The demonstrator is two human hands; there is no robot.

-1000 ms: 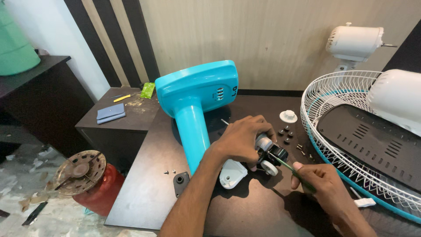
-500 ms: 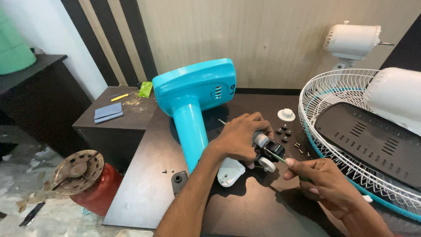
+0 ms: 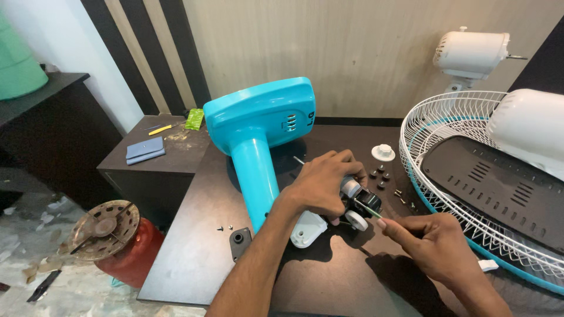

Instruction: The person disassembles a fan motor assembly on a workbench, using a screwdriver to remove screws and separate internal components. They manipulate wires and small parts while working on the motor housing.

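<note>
Left hand [image 3: 320, 185] is clamped over the small motor [image 3: 357, 202], fingers curled tight around its metal and black body near the middle of the dark table [image 3: 194, 258]. A white round gear shows at the motor's front, a grey metal cylinder on top. Right hand [image 3: 432, 243] pinches a thin screwdriver [image 3: 369, 208], fingers closed on the shaft, tip touching the motor.

Just behind the left hand stands the glossy turquoise plastic fan base [image 3: 258, 135], one piece, its round column rising to a broad flat foot. A white plastic cover [image 3: 306, 230] lies right under the left wrist. A flat black bracket [image 3: 239, 242] with one hole lies near the column, with two tiny screws [image 3: 225, 228] beside it.

Beyond the motor, a scatter of small dark screws [image 3: 380, 176], roughly seven, and one white round knob [image 3: 383, 152]. At right, a white wire grille [image 3: 464, 194] with a turquoise rim holds a matte black slotted panel [image 3: 487, 182].
</note>
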